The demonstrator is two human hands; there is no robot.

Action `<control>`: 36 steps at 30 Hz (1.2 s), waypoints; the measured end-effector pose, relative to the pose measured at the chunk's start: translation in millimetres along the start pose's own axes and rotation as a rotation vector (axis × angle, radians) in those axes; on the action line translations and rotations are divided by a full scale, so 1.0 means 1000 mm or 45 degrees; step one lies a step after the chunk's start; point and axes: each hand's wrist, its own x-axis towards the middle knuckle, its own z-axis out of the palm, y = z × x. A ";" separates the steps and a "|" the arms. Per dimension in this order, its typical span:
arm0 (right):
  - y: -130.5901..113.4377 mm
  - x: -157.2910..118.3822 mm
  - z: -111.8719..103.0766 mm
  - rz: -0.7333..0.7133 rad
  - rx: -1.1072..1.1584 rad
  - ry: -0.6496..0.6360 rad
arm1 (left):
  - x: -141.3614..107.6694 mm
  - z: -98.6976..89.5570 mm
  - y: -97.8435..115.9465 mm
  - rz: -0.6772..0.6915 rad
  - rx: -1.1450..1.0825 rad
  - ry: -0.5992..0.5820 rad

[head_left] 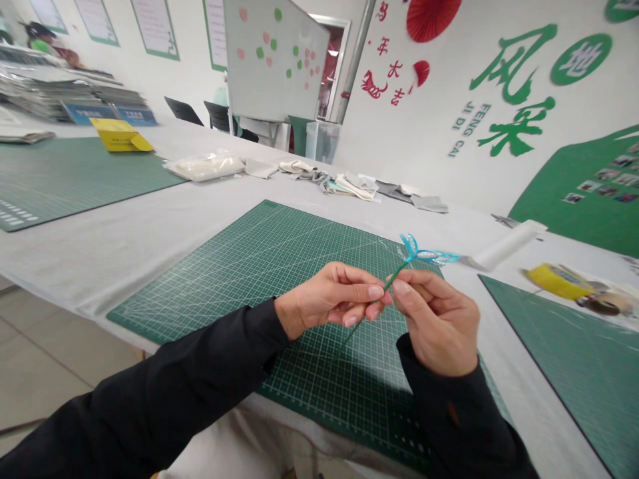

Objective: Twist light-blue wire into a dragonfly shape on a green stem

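A thin green stem (396, 275) with blue looped petals (410, 249) at its top slants between my two hands, above a green cutting mat (239, 266). My left hand (344, 294) pinches the stem between thumb and fingers, and the stem's lower end sticks out below it. Close beside it, my right hand (436, 319) has its thumb and fingertips closed on the stem just under the petals. The petals point up and to the right. Part of the stem is hidden behind my left fingers.
More cutting mats lie left (74, 173) and right (574, 359). A yellow packet (120, 136), plastic-wrapped bundle (206, 166) and folded cloths (349, 186) sit farther back. Rolls of tape (606, 304) and a yellow roll (559, 281) are at right. A person (44, 43) is at far left.
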 end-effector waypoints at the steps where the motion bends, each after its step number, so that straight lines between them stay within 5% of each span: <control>1: 0.000 0.000 0.000 -0.005 -0.007 -0.003 | 0.000 0.000 0.000 0.000 0.011 0.009; 36: 0.002 0.001 -0.004 -0.005 -0.101 0.068 | 0.004 0.000 -0.005 0.147 0.218 0.214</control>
